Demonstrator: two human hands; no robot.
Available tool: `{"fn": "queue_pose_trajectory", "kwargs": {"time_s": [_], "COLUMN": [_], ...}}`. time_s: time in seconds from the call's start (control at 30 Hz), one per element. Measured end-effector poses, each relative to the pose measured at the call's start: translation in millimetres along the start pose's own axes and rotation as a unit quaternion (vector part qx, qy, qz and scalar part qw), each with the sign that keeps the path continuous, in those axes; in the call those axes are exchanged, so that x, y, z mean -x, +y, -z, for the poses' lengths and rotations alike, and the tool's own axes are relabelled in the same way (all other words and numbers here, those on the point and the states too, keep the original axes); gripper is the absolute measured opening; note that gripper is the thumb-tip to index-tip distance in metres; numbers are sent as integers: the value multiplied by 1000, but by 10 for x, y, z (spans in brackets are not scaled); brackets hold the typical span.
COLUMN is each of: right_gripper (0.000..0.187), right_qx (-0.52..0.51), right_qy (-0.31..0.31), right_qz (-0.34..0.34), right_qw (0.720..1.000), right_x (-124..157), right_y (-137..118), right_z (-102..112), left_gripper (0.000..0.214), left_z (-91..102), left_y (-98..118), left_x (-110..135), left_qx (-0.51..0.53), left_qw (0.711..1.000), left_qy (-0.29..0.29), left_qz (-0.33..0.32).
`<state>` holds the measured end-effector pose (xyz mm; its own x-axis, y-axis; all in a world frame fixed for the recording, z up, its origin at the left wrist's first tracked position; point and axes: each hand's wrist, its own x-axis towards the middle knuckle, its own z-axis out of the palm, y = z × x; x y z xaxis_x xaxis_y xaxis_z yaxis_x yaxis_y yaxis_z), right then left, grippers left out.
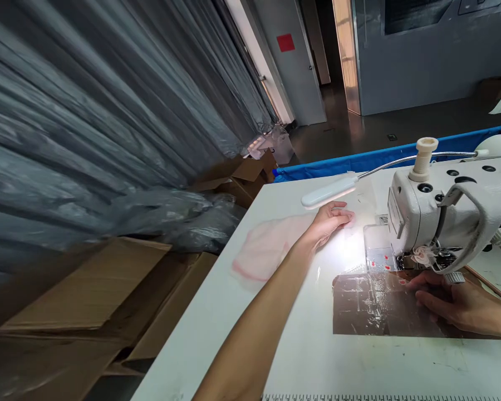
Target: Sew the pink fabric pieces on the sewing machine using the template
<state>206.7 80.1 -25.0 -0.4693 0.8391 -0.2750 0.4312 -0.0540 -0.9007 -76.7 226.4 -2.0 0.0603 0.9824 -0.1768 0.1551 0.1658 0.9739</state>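
Observation:
A white sewing machine [413, 217] stands at the right, a scrap of pale fabric [422, 255] bunched beside its needle area. My left hand [332, 221] is left of the machine, fingers closed on a sheer pink fabric piece [261, 248]. That fabric trails leftward over the white table [217, 312] and looks blurred. Below the needle area, my right hand [459, 303] rests on a brown plate covered in clear tape [367, 312]. Its index finger and thumb are stretched out and apart, with nothing visible between them; the other fingers are partly hidden.
A white lamp [329, 192] on a bendable neck hangs above my left hand. Open cardboard boxes [87, 284] and clear plastic wrap [192, 217] lie left of the table. A ruler scale [384, 397] runs along the front edge. Blue cloth [329, 166] borders the far side.

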Motion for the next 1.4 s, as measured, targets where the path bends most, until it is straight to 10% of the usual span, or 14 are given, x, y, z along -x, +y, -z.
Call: {"fn": "queue_pose_trajectory", "kwargs": {"time_s": [0.43, 0.53, 0.63, 0.87, 1.0, 1.1, 1.17, 1.27, 1.4], "right_gripper": [41, 31, 25, 15, 49, 93, 86, 54, 40], "right_qx": [-40, -51, -48, 22, -34, -60, -52, -53, -68], "right_qy": [-25, -21, -31, -26, 11, -134, -223, -279, -174], "right_qz": [-32, -13, 18, 176, 298, 227, 112, -17, -46], "right_qw": [998, 998, 998, 984, 954, 963, 967, 959, 981], "right_x": [29, 19, 54, 518, 723, 760, 762, 718, 491], "right_y": [-290, -293, -340, -714, -755, -683, -635, -573, -499], "right_z": [97, 85, 6, -158, -111, -138, -161, -120, 70], "left_gripper": [16, 12, 33, 40, 15, 21, 24, 47, 58], "left_z": [186, 45, -267, -803, -896, -861, -760, -529, -276], "left_y": [384, 481, 431, 206, 262, 368, 430, 462, 350], "left_x": [241, 649, 1111, 1768, 2113, 2246, 2232, 2094, 1808], "left_qx": [-182, -242, -287, -283, -173, -131, -156, -198, -220], "left_qw": [969, 963, 935, 914, 861, 799, 789, 825, 891], "left_qy": [117, 26, -197, -264, -458, -564, -566, -510, -395], "left_qz": [-118, -113, -64, -122, -138, -163, -179, -140, -47]}}
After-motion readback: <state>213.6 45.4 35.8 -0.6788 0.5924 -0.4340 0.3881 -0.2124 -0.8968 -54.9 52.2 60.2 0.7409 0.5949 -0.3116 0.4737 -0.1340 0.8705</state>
